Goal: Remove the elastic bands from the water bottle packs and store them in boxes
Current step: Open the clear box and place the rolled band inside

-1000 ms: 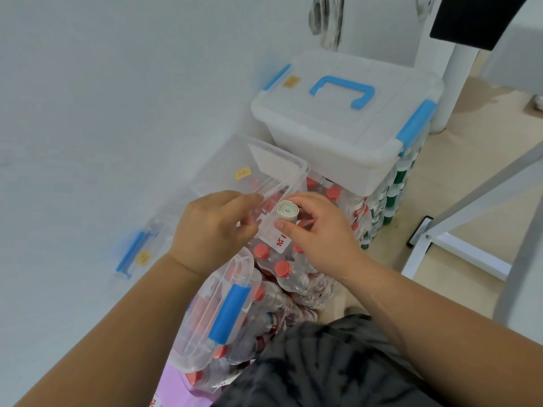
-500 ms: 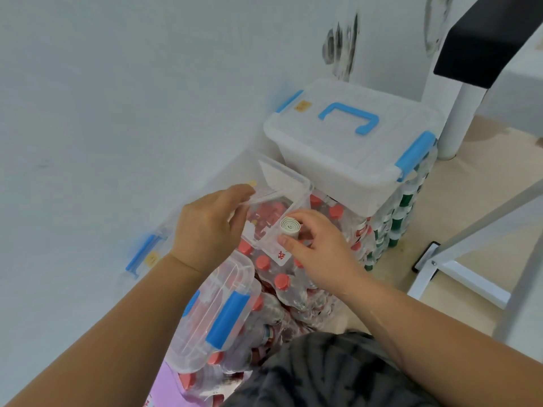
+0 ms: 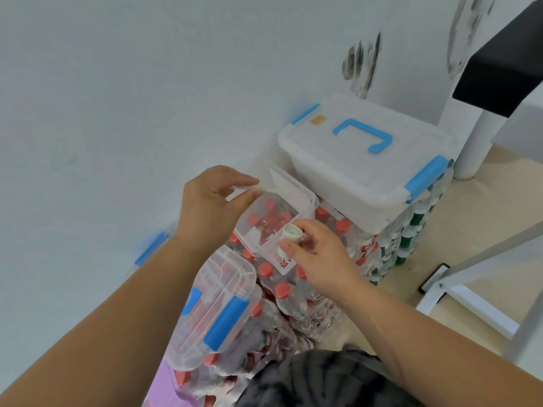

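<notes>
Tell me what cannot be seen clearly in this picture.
Head view:
- Inside of the big box: frosted plastic hides it.
- Lower end of the band roll: covered by the right hand.
- Print on the label: too small, blurred.
- Black object, top right: cut off by the edge.
- Small box rim: partly under the left hand.

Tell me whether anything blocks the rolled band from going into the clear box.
Nothing visible does. The right hand pinches the rolled band at the near rim of the clear box, whose top is open; the left hand holds its far edge.

Wall (image 3: pixel 88 113) and closed box (image 3: pixel 367 177) seemingly flank open box (image 3: pixel 245 237).
</notes>
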